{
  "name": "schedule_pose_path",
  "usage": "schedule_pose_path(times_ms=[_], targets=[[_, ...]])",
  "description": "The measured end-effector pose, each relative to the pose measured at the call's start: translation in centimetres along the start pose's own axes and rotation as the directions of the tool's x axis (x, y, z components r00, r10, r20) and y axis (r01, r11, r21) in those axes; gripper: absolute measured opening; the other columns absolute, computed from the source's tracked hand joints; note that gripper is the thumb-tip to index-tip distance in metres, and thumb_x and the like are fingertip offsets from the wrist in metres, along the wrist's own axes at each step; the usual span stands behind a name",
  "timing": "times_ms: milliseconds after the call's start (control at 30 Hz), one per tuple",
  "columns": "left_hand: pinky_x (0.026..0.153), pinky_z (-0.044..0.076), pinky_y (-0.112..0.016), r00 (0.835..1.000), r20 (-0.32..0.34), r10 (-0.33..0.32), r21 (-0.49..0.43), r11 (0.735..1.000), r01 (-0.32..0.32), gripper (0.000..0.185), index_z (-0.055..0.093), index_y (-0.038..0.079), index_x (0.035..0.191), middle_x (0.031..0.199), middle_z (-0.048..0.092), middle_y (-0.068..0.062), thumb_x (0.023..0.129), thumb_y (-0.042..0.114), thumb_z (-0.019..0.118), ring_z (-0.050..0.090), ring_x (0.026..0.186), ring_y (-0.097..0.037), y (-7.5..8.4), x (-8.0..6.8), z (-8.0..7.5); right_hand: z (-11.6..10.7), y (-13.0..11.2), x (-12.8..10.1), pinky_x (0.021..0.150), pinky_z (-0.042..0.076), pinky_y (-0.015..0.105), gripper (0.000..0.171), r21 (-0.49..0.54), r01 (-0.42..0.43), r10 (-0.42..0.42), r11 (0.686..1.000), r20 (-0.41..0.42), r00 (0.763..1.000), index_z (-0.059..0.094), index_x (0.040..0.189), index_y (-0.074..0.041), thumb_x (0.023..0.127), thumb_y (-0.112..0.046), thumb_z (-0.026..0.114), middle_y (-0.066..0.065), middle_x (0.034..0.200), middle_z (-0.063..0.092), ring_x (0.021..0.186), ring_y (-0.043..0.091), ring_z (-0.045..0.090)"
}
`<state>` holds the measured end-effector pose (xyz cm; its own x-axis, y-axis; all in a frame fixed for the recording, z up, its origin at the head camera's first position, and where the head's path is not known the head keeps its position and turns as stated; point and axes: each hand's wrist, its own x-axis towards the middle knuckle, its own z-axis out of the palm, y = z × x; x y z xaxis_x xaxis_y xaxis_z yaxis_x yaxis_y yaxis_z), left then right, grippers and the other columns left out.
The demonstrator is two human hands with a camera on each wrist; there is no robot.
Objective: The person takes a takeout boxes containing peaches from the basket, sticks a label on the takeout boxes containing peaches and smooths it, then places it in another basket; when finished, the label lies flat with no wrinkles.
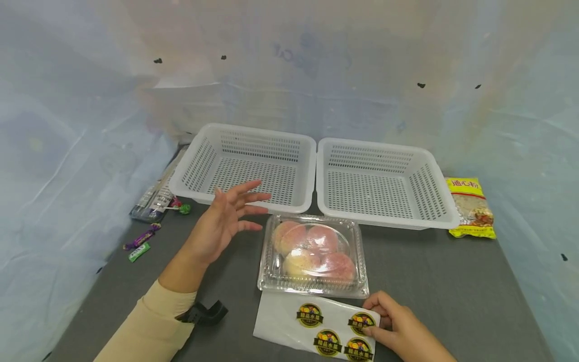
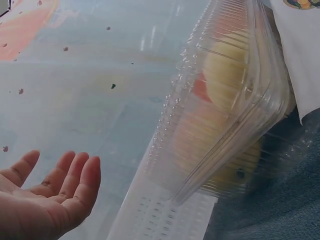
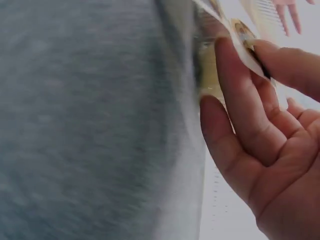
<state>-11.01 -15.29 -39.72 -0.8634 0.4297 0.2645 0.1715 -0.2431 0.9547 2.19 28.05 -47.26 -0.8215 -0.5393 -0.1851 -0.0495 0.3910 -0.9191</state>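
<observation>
Box closed, unlabelled, glare permitting; stickers unapplied on sheet, six o'clock, pinched by right hand; left hand, ten o'clock, spread, empty.

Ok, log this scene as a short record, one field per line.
Left hand: fingers extended, holding nothing
Right hand: pinching the right edge of the sticker sheet
Clear container: four fruits visible inside
Behind container: left white basket, right white basket, side by side
Far right: yellow packet
Far left: purple-wrapped sweet, green-wrapped sweet
</observation>
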Motion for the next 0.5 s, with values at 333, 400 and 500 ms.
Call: schedule_pose_path(times_ms=[333, 400, 500], targets=[[0.094, 0.057, -0.047, 0.997, -0.048, 0.057, -0.023, 0.998, -0.058, 0.086, 0.040, 0.000, 0.164, 0.155, 0.049, -0.030, 0.113, 0.068, 0.029, 0.055, 0.130, -0.045, 0.2, 0.2, 0.1, -1.8, -1.9, -1.7, 0.062, 0.059, 0.035, 0.045, -0.041, 0.232, -0.235, 0.972, -0.174, 0.956, 0.053, 0.140, -0.010, 0.104, 0.014, 0.064, 0.000, 0.111, 0.068, 0.079, 0.017, 0.070], [0.094, 0.057, -0.047, 0.997, -0.043, 0.061, -0.027, 0.998, -0.062, 0.085, 0.041, 0.000, 0.164, 0.155, 0.049, -0.030, 0.114, 0.068, 0.028, 0.055, 0.130, -0.045, 0.1, 0.3, 0.1, -2.1, -2.1, -1.7, 0.065, 0.060, 0.034, 0.049, -0.044, 0.290, -0.293, 0.956, -0.211, 0.933, 0.055, 0.142, -0.006, 0.102, 0.021, 0.060, 0.003, 0.115, 0.069, 0.084, 0.018, 0.072], [0.094, 0.057, -0.048, 0.997, -0.030, 0.067, -0.033, 0.997, -0.068, 0.084, 0.043, 0.001, 0.163, 0.155, 0.049, -0.029, 0.114, 0.068, 0.027, 0.056, 0.130, -0.046, 0.1, 0.6, 0.2, -2.6, -2.4, -1.2, 0.070, 0.059, 0.030, 0.049, -0.052, 0.371, -0.372, 0.927, -0.245, 0.895, 0.063, 0.137, -0.002, 0.099, 0.028, 0.056, 0.008, 0.118, 0.070, 0.091, 0.016, 0.071]])
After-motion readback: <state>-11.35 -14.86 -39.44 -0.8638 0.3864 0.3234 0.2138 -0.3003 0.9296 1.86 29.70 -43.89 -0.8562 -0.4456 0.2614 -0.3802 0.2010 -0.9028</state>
